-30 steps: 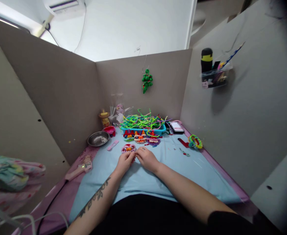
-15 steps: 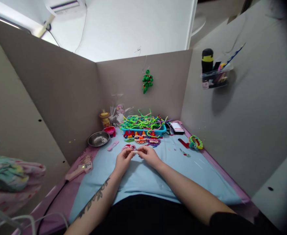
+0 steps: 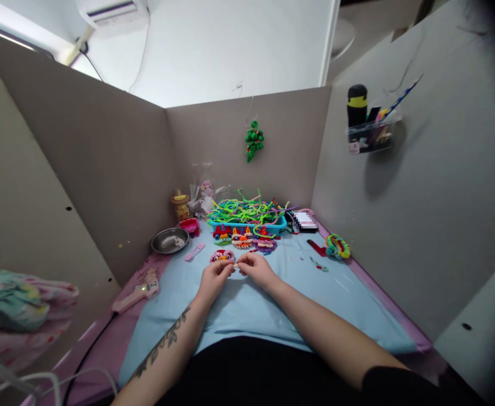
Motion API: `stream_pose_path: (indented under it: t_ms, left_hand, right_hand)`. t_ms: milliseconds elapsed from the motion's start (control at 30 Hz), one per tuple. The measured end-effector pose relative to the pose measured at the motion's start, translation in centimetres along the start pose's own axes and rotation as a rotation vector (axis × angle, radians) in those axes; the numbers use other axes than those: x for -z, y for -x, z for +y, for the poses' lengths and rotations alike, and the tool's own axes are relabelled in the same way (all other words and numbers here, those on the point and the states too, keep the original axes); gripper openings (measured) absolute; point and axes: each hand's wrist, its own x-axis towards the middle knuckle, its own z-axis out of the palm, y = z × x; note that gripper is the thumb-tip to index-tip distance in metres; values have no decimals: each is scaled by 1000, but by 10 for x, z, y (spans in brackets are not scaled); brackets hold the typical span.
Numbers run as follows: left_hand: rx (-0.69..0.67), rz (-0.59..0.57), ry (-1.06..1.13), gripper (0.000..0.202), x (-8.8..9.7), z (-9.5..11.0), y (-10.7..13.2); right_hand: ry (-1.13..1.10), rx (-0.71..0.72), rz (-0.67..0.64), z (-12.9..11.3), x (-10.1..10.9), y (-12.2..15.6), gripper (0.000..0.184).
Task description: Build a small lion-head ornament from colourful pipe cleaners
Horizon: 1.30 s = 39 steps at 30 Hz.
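My left hand (image 3: 215, 278) and my right hand (image 3: 256, 269) meet over the light blue cloth (image 3: 256, 316). Their fingertips pinch a small whitish piece (image 3: 235, 266) between them; it is too small for me to tell its kind. Just beyond my left fingers lies a red and pink pipe-cleaner figure (image 3: 222, 255) with eye-like spots, its near edge partly covered by the fingers. Behind it sit several more colourful pipe-cleaner figures (image 3: 242, 239) in a row, in front of a blue tray (image 3: 278, 226) heaped with green and mixed pipe cleaners (image 3: 247, 210).
A steel bowl (image 3: 158, 242) with small white bits stands at the left, near a pink clip-like piece (image 3: 195, 252). A corded pink glue gun (image 3: 140, 296) lies at the left edge. At the right are a phone (image 3: 306, 221) and a yellow-green coil (image 3: 337, 246). Grey partitions (image 3: 213, 141) enclose the table.
My left fingers have shifted slightly down and right, showing more of the red and pink figure. The whitish piece shows less between the fingertips. My right hand stays nearly in place.
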Motion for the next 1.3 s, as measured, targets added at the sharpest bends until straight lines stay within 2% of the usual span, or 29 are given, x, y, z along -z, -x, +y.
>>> stream_pose_path:
  t_ms: [133, 333, 433, 567, 767, 1000, 1167, 1300]
  left_hand:
    - [45, 66, 6, 26, 0, 8, 1]
    - [176, 133, 113, 27, -3, 8, -1]
    - [224, 147, 150, 26, -4, 3, -3]
    - [211, 133, 209, 31, -2, 1, -3]
    - [97, 117, 250, 35, 0, 1, -3]
    - [-41, 19, -7, 28, -3, 0, 0]
    - [-41, 30, -114, 24, -2, 5, 3]
    - [46, 12, -31, 27, -2, 7, 2]
  right_hand:
    - [35, 22, -27, -5, -1, 3, 9]
    - [289, 282, 41, -10, -4, 11, 6]
    - [350, 340, 39, -11, -5, 13, 6]
    - [341, 311, 38, -6, -4, 10, 7]
    - [152, 138, 74, 2, 1, 1, 14]
    - [16, 37, -11, -5, 0, 3, 14]
    - [114, 109, -18, -6, -2, 6, 8]
    - [259, 260, 37, -7, -1, 8, 8]
